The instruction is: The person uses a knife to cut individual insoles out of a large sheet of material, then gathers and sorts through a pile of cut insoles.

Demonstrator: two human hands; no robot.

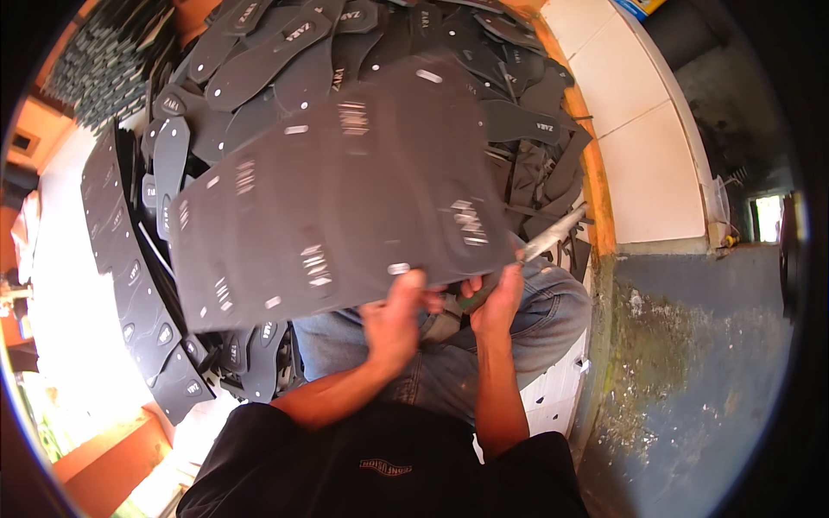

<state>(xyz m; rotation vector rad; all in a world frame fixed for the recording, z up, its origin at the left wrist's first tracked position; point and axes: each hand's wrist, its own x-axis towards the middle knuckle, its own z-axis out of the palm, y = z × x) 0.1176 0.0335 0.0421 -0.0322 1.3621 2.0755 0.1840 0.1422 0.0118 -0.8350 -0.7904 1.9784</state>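
So the left hand (393, 324) has its fingers (413, 281) clamped on the near edge of a big dark grey foam sheet (337, 198), which is raised over the lap and tilts up and away from the person. The right hand (499, 302) is closed around scissors (553, 235) right at the sheet's near right corner. The sheet is blurry, with sole outlines and small white marks. Further back lies a pile of cut-out soles (285, 43).

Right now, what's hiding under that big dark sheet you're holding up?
Around the sheet you can see a pile of dark sole cutouts and jeans-covered knees. Whatever lies directly beneath its middle is covered.
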